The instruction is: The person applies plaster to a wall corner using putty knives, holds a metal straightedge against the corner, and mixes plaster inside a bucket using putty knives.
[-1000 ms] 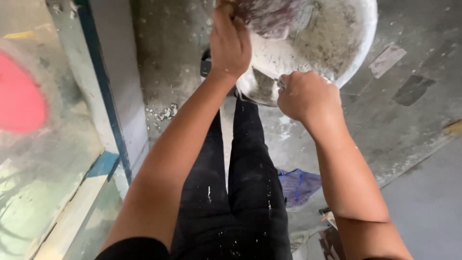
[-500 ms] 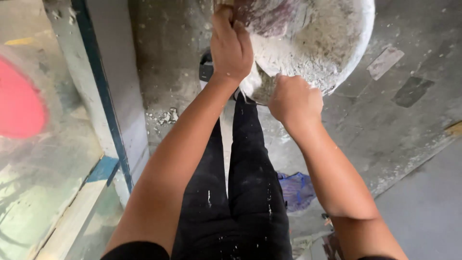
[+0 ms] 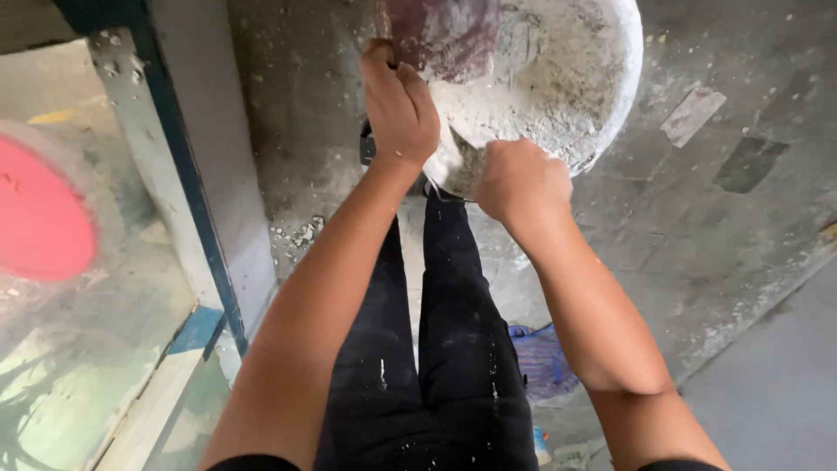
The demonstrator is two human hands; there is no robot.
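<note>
You look straight down past your black trousers (image 3: 436, 375), flecked with white, to a dusty concrete floor (image 3: 697, 244). Just beside your legs lies a blue cloth (image 3: 545, 358) on the floor. Both bare forearms reach away from you. Your right hand (image 3: 520, 181) is closed in a fist, fingers curled tight over the near rim of a large round white basin (image 3: 558, 78) caked with pale plaster. Your left hand (image 3: 401, 109) is closed too, fingers wrapped around a tool handle (image 3: 381, 26) at the basin's left rim. Inside the basin, at the far side, sits a purplish smeared blade-like shape (image 3: 445, 35). To your left stands a blue-edged glass panel (image 3: 166, 174).
</note>
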